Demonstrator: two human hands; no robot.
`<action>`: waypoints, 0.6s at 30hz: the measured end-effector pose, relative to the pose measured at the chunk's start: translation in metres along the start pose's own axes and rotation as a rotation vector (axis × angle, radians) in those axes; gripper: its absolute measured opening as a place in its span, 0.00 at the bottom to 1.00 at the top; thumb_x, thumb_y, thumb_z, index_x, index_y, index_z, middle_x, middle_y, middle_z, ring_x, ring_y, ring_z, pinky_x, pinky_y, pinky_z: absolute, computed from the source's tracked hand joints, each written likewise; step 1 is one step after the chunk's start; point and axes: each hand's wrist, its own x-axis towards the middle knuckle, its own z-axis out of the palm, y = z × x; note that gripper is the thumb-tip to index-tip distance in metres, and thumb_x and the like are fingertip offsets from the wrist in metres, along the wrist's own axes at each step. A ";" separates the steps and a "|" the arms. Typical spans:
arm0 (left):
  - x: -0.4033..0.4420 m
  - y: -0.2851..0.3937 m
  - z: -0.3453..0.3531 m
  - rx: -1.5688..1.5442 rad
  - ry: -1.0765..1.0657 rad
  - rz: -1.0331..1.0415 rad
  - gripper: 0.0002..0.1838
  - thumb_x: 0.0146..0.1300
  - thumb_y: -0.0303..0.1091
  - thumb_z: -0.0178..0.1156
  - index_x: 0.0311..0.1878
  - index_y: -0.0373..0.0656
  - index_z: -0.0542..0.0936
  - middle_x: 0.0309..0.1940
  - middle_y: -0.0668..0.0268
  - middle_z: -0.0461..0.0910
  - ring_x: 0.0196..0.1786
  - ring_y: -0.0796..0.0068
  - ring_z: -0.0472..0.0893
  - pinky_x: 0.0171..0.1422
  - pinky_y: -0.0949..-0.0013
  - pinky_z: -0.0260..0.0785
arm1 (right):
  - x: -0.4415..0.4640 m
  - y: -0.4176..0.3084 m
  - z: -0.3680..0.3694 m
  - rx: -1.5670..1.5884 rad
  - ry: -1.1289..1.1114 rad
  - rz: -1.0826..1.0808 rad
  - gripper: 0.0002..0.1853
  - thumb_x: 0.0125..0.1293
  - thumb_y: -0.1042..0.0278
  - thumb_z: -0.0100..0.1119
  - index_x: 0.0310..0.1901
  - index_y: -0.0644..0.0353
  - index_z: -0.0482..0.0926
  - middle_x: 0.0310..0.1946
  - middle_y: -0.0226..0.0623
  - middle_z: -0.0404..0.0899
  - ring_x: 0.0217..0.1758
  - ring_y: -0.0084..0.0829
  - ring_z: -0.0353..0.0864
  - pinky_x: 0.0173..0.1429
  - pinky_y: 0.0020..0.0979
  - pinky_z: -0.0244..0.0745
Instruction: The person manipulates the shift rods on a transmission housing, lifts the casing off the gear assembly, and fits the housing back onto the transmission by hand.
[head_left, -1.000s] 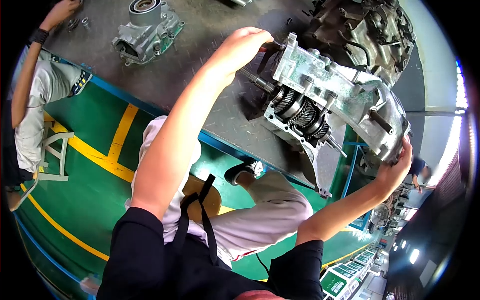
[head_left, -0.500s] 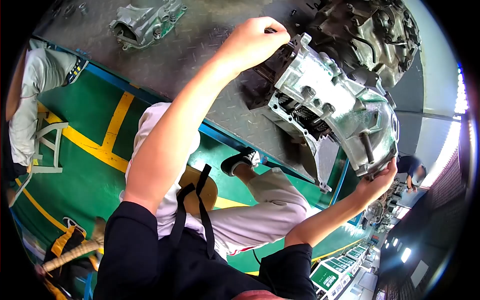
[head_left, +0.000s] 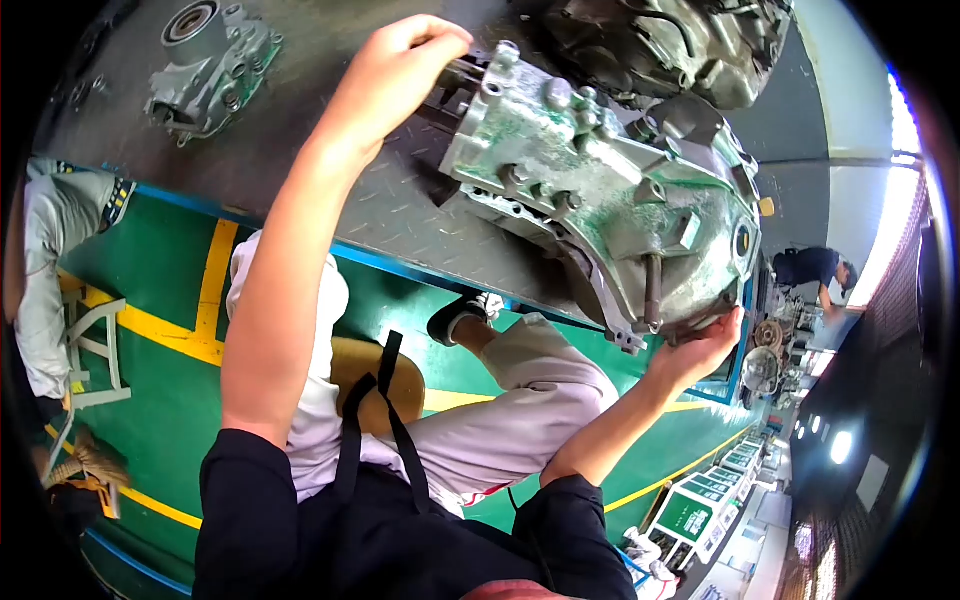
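A large silver gearbox housing (head_left: pixel 600 170), with green smears on its metal, lies over a lower casing half (head_left: pixel 590 280) at the bench edge. Only a narrow dark gap shows between the two along the near side. My left hand (head_left: pixel 415 65) is closed at the housing's left end, its fingertips partly hidden behind the metal. Under the wide, rounded right end, my right hand (head_left: pixel 705 350) is curled round the rim, thumb side up. The gears inside are mostly covered.
A smaller casting with a round bearing opening (head_left: pixel 210 75) stands on the dark metal bench (head_left: pixel 300 130). Behind the housing sits another gearbox (head_left: pixel 690 45). A co-worker's leg (head_left: pixel 60 260) and a stool (head_left: pixel 100 345) are at left; another person (head_left: pixel 815 270) bends over parts at far right.
The housing has come down onto the lower casing, narrowing the gap that showed the gears. Both hands have moved with it. The view has shifted, showing more of the small casting.
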 end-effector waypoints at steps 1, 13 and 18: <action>-0.001 0.000 0.000 0.004 0.026 -0.019 0.14 0.74 0.37 0.58 0.53 0.40 0.85 0.50 0.70 0.85 0.58 0.80 0.79 0.67 0.73 0.65 | -0.001 0.003 -0.002 -0.051 0.041 -0.030 0.26 0.75 0.41 0.54 0.53 0.60 0.80 0.52 0.37 0.82 0.57 0.35 0.80 0.66 0.41 0.69; 0.010 -0.010 -0.031 -0.264 0.232 -0.004 0.15 0.75 0.36 0.56 0.56 0.37 0.81 0.33 0.72 0.77 0.37 0.82 0.75 0.45 0.74 0.66 | -0.027 0.040 -0.056 -0.200 0.093 -0.071 0.20 0.82 0.54 0.44 0.40 0.61 0.78 0.18 0.25 0.68 0.23 0.18 0.65 0.32 0.23 0.58; 0.017 -0.023 -0.022 -0.440 0.260 0.136 0.13 0.76 0.35 0.57 0.53 0.35 0.80 0.20 0.77 0.62 0.18 0.84 0.60 0.24 0.78 0.48 | -0.032 0.046 -0.062 -0.124 0.035 -0.162 0.12 0.82 0.63 0.49 0.49 0.60 0.80 0.26 0.26 0.76 0.26 0.16 0.69 0.30 0.22 0.62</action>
